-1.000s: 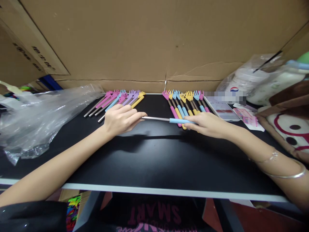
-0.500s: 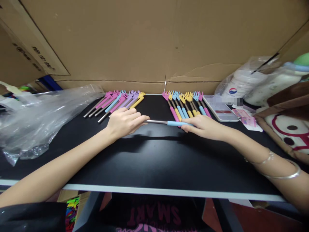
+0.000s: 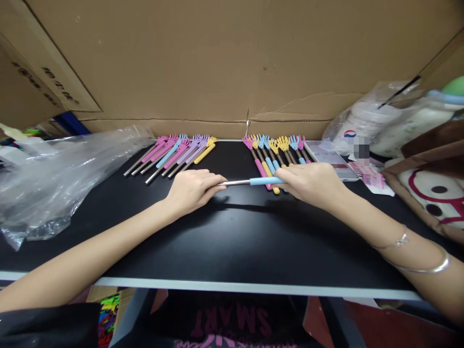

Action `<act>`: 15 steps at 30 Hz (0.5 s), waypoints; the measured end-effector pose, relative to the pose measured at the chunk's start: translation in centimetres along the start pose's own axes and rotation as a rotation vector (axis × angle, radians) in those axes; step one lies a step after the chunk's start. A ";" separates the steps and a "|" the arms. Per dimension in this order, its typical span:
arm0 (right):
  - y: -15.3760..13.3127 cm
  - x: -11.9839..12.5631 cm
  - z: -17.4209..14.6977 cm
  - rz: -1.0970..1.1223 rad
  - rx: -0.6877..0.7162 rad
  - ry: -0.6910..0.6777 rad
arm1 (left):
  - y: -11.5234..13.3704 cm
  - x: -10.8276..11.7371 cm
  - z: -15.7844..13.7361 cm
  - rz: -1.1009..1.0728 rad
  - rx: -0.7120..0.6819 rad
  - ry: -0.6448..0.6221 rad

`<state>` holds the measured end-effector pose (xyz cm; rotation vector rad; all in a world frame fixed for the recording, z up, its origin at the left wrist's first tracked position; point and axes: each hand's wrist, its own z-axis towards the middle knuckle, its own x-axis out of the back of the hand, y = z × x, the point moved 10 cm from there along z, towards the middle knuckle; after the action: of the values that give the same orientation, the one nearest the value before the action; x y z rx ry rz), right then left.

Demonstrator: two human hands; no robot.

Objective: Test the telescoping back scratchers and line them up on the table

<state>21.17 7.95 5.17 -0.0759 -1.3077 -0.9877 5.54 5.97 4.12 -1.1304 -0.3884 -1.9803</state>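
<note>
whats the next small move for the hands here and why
Probably steady the metal rod with the left hand and ease the blue sleeve along it with the right hand. One hand holds bare metal, the other the sleeve; sleeves sit near the claws in the left group and away from them in the right group. Hidden ends leave the direction unclear.

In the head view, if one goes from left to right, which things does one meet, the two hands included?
Clear plastic bag → left hand → blue-sleeved metal rod → right hand → pink-printed paper → brown-and-white fabric item.
</note>
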 end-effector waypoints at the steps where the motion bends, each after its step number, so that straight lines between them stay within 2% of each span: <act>1: -0.1 0.3 0.0 -0.002 0.006 0.013 | -0.2 -0.4 0.0 -0.043 0.028 -0.035; 6: -0.6 1.3 0.1 -0.015 0.044 0.055 | -0.7 -2.4 -0.2 -0.296 0.120 -0.236; 9: -1.0 1.1 0.1 -0.037 0.052 0.052 | -0.8 -2.9 -0.3 -0.317 0.132 -0.289; 11: -1.0 0.9 0.2 -0.046 0.040 0.037 | -0.8 -2.5 -0.2 -0.230 0.115 -0.254; 15: -0.7 0.4 0.1 -0.022 -0.001 0.021 | -0.5 -0.3 0.1 -0.031 0.062 -0.049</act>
<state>20.59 7.36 5.27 -0.0515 -1.2910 -1.0058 5.32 6.47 4.00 -1.1423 -0.4918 -1.9564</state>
